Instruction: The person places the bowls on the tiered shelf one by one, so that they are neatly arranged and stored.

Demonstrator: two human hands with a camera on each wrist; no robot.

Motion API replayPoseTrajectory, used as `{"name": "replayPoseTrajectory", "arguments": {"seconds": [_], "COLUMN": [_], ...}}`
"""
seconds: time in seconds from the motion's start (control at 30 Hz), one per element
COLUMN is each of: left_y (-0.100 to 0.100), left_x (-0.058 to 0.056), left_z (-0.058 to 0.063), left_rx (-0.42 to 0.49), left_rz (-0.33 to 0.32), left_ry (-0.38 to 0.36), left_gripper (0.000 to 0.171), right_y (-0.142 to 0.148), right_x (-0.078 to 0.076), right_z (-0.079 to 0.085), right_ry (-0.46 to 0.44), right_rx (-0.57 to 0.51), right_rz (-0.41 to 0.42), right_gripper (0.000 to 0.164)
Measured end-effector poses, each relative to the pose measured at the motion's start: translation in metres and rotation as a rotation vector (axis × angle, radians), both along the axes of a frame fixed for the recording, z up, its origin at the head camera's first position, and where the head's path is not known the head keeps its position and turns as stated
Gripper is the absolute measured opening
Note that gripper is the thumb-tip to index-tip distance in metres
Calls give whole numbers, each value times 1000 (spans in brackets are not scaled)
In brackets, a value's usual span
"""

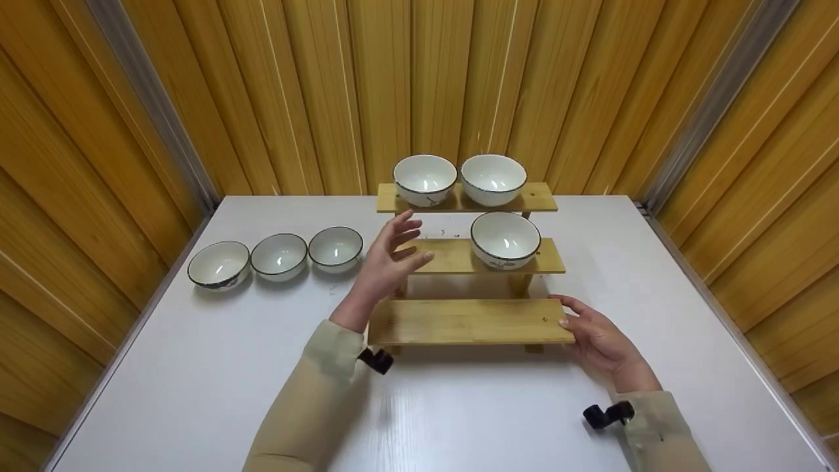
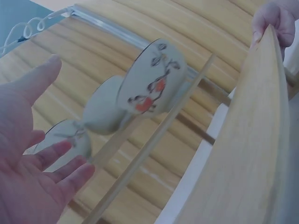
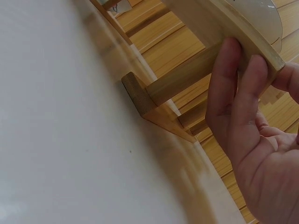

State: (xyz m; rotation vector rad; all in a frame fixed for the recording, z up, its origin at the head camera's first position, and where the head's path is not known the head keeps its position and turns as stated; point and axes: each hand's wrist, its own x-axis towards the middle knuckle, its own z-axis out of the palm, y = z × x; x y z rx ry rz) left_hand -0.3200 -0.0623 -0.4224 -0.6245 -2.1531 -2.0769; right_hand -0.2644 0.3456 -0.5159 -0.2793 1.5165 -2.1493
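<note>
A three-tier wooden shelf stand stands on the white table. Its right end of the lowest board is pinched by my right hand, thumb on top and fingers beneath, as the right wrist view shows. My left hand hovers by the left end of the middle board, fingers spread, holding nothing. On that board's right half sits a white bowl with a dark rim; in the left wrist view a bowl shows a red floral pattern. The top board carries a left bowl and a right bowl.
Left of the stand, three more bowls stand in a row on the table: a left one, a middle one and a right one. Wood-look panels wall in the table's back and sides.
</note>
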Motion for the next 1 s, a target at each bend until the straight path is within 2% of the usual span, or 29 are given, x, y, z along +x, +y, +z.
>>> {"name": "replayPoseTrajectory", "arguments": {"seconds": [0.13,0.3,0.6,0.73,1.0], "left_y": [-30,-70,-146,-178,-233], "left_x": [5,9,18,24,31], "left_z": [-3,-10,-26,-33,-55], "left_rx": [31,54,108,122,83], "left_rz": [68,190,415,535,786], "left_ry": [21,29,-67,-108,-131], "left_gripper": [76,74,76,77,87], "right_y": [0,0,0,0,1], "right_x": [0,0,1,1,0], "right_z": [0,0,1,1,0], "right_ry": [10,18,2,-2,-1], "right_rx": [9,-28,-6,1,-8], "right_rz": [4,22,1,-9,-5], "right_gripper": [47,43,45,45,46]}}
